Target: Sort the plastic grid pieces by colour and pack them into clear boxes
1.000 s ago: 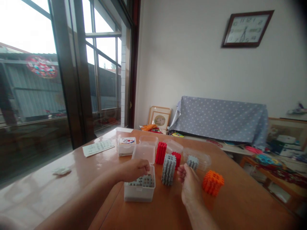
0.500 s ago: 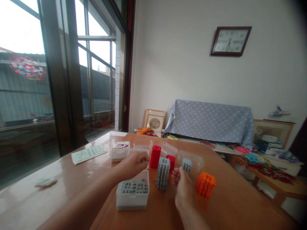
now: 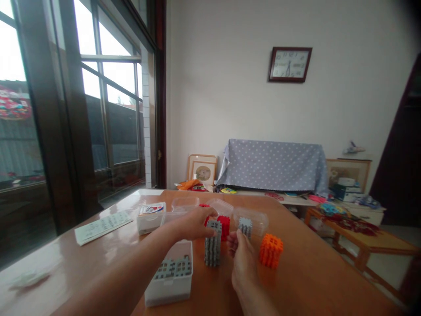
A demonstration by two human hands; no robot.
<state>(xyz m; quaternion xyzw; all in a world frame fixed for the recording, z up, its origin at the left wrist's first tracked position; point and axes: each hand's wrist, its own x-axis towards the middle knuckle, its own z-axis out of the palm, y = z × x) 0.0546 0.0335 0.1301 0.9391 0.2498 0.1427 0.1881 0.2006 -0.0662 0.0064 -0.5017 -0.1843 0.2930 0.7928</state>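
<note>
My left hand (image 3: 194, 224) reaches across the table with its fingertips at the top of a tall grey block tower (image 3: 213, 245). Whether a piece sits between the fingers is hidden. My right hand (image 3: 239, 259) rests just right of the tower, fingers curled together, and nothing shows in them. A white plastic box (image 3: 169, 292) with flat grey pieces stands under my left forearm. Behind the tower are a red block (image 3: 225, 226) and a small grey cube (image 3: 245, 226). An orange cube (image 3: 270, 250) stands to the right.
On the brown table (image 3: 315, 272) lie clear plastic tubs (image 3: 251, 216), a lidded box with a printed card (image 3: 150, 215) and a paper sheet (image 3: 102, 221). A window runs along the left. A covered bench and a low table stand beyond.
My left hand rose out of the white box and moved right to the top of the grey tower. My head turned, so everything has shifted left and down in view. My right hand stayed put.
</note>
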